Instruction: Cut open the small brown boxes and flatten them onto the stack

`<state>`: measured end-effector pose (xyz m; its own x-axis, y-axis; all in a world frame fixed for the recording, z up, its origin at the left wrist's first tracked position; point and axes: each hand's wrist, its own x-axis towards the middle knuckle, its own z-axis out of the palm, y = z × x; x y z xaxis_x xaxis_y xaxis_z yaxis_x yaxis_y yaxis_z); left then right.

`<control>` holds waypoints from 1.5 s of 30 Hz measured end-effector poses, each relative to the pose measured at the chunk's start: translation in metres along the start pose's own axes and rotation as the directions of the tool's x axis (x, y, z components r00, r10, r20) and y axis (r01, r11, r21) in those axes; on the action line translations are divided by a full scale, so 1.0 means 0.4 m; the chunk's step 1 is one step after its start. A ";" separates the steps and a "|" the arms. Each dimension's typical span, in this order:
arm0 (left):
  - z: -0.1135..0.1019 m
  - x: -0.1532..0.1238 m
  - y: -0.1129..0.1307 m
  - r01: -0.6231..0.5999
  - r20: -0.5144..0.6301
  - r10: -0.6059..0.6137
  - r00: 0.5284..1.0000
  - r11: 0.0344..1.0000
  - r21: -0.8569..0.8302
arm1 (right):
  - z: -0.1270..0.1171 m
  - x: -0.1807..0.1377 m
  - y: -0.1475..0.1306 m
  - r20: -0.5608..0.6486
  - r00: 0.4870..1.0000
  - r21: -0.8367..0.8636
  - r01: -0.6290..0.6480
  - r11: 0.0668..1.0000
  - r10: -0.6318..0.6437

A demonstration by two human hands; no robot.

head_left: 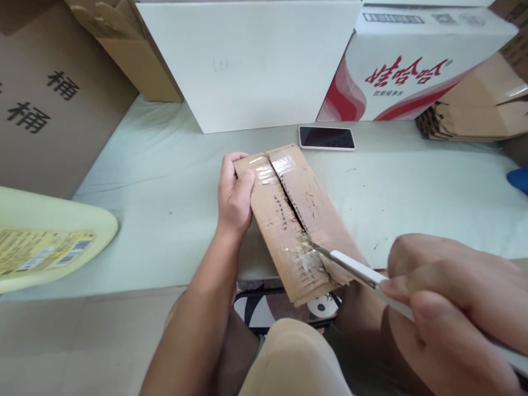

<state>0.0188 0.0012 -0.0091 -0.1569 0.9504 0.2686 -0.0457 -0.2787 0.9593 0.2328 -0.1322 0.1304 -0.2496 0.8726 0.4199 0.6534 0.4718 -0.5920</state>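
2 bare hands work on a small taped cardboard box (289, 220) that lies on a pale green table (165, 181) in front of the seated person. Left hand (234, 193) grips the box's far left edge, fingers curled over the top and thumb pressed on its upper face, steadying it. Right hand (449, 308), close to the camera at the lower right, is closed around the white handle of a box cutter (350, 268); the metal blade tip rests in the taped seam near the box's near end. That seam is split open along the middle, with torn clear tape on both sides.

Behind the box lies a smartphone (326, 137), screen dark, well apart from the hands. Further back stand a plain white carton (256, 60), a red-and-white printed carton (404, 66), and a large brown carton (53, 93) at the left. Flattened cardboard sheets (474, 118) are stacked at the right, and a pale yellow object with a label (49, 236) sits at the left edge.
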 end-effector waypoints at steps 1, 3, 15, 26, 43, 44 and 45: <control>0.001 0.000 0.000 0.003 -0.001 -0.003 1.000 1.000 -0.005 | 0.004 -0.002 0.003 -0.007 1.000 0.018 -0.004 1.000 0.004; 0.003 -0.001 0.000 0.004 -0.007 -0.004 1.000 1.000 -0.014 | 0.017 -0.006 0.009 -0.052 0.999 0.034 -0.007 0.999 0.008; 0.009 0.001 0.012 0.006 -0.050 -0.005 0.999 1.000 0.010 | 0.068 0.001 0.035 -0.130 0.989 0.054 0.071 0.996 -0.064; 0.006 0.002 -0.001 0.011 -0.005 -0.011 1.000 1.000 -0.026 | 0.005 -0.039 0.001 -0.112 0.994 0.017 -0.009 1.000 0.011; 0.015 0.001 0.016 -0.020 -0.027 0.019 0.999 0.999 -0.025 | 0.042 -0.015 0.024 -0.067 0.998 0.028 0.020 0.999 -0.018; 0.015 0.000 0.015 -0.025 -0.023 0.025 0.999 0.999 -0.032 | 0.032 -0.022 0.024 -0.051 0.999 0.018 0.010 1.000 -0.009; 0.015 -0.001 0.013 -0.031 -0.022 0.030 0.999 0.999 -0.040 | 0.022 -0.031 0.026 -0.051 0.999 0.013 0.017 1.000 -0.017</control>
<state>0.0244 0.0003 -0.0036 -0.1796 0.9384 0.2951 -0.0807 -0.3131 0.9463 0.2364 -0.1372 0.1131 -0.2236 0.8571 0.4641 0.6394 0.4884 -0.5938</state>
